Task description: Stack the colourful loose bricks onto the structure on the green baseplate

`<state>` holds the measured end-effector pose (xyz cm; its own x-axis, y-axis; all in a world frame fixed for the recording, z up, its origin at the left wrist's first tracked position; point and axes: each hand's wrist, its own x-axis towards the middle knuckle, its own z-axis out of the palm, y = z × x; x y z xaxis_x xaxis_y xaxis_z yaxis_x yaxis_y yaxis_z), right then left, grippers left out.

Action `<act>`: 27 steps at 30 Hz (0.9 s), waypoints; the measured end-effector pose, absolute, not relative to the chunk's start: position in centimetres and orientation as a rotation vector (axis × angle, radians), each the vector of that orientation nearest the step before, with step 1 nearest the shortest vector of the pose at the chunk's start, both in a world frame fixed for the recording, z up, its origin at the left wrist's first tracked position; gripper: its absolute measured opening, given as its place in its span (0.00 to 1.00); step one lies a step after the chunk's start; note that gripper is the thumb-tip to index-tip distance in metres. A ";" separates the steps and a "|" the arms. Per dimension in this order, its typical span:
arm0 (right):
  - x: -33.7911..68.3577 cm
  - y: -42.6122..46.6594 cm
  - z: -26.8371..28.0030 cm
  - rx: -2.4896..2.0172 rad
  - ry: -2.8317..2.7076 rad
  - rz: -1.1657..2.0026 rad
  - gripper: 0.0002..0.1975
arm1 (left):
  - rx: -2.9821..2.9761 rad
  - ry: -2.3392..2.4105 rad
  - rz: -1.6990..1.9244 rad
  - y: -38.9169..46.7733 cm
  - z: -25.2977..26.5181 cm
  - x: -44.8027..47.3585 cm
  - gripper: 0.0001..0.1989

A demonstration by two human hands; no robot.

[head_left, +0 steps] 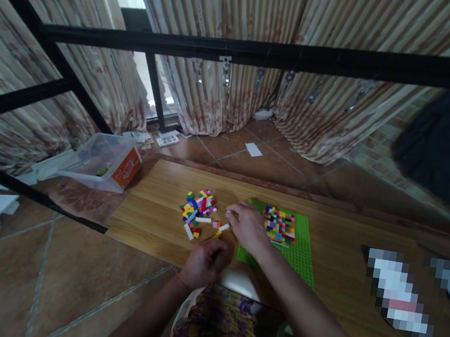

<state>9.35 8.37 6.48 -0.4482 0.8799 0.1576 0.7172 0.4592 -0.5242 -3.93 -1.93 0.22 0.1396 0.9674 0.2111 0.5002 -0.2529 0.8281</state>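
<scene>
My right hand (247, 226) reaches over the left edge of a green studded baseplate (304, 249). Its thumb and fingertips pinch a small pale toy brick (229, 211). On the baseplate sits a block of many-coloured bricks (279, 225) packed closely together. My left hand (209, 260) is curled closed at the near edge of the table, and whatever it may hold is hidden. Just beyond it lie a white brick (223, 227) and a pink-and-orange piece (216, 224). A heap of loose coloured bricks (202, 203) is farther left, with a long white brick (203, 220) beside it.
The wooden table (152, 197) runs from left to right. A clear plastic box (100, 163) with an orange label stands on the floor past its left end. A black metal bar (268, 54) crosses in front of striped curtains. A blurred-out object (397, 292) lies at right.
</scene>
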 end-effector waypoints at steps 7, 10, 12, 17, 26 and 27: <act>4.5 10.4 4.0 -1.499 -2.437 0.550 0.08 | 1.831 1.386 1.024 -1.9 0.3 -3.8 0.06; 4.1 10.9 3.2 -1.528 -2.453 0.547 0.08 | 1.844 1.390 1.010 -1.8 0.3 -3.8 0.07; 4.1 11.0 2.9 -1.544 -2.457 0.542 0.08 | 1.847 1.398 1.005 -1.8 0.3 -3.8 0.07; 5.0 10.5 3.3 -1.503 -2.447 0.551 0.08 | 1.843 1.388 0.991 -1.8 0.3 -3.9 0.07; 9.6 6.9 4.1 -1.208 -1.799 1.084 0.03 | 1.847 1.416 1.004 -1.8 0.5 -3.9 0.06; 10.2 6.4 4.1 -1.174 -1.730 1.119 0.03 | 1.849 1.416 0.997 -1.8 0.6 -3.9 0.06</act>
<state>10.23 6.44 4.08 -0.2971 0.9489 0.1067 0.2920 0.1966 -0.9360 -3.88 -1.82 0.55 0.1490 0.9677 0.2034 0.5181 -0.2516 0.8175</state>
